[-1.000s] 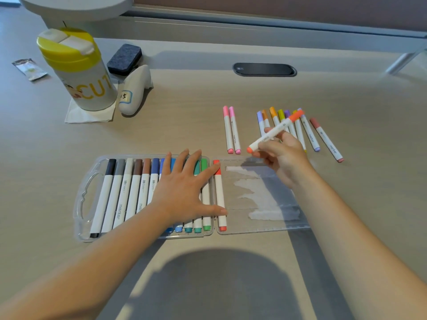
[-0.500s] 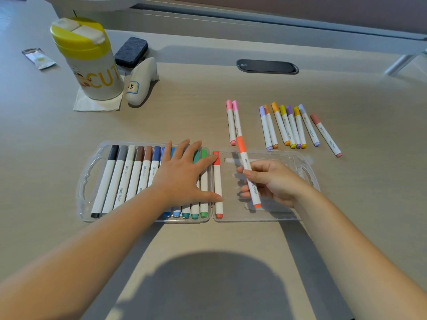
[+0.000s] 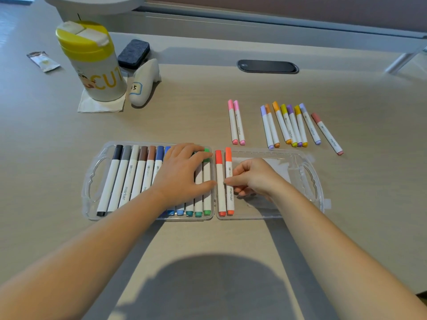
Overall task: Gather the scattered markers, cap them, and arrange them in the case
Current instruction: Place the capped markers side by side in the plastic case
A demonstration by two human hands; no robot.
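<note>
Now my right hand [image 3: 254, 179] fingers pinch the orange marker [image 3: 229, 181] — long axis twelve-to-six — while my left hand [image 3: 182, 174] lies flat, fingers relaxed, at nine o'clock.

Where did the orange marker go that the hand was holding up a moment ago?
The right hand carried the orange marker from above the loose markers down into the right half of the clear case, beside the red marker. Its fingers still touch the marker. The left hand stayed flat on the markers in the left half, and the two pink markers and the eight others on the table did not move.
</note>
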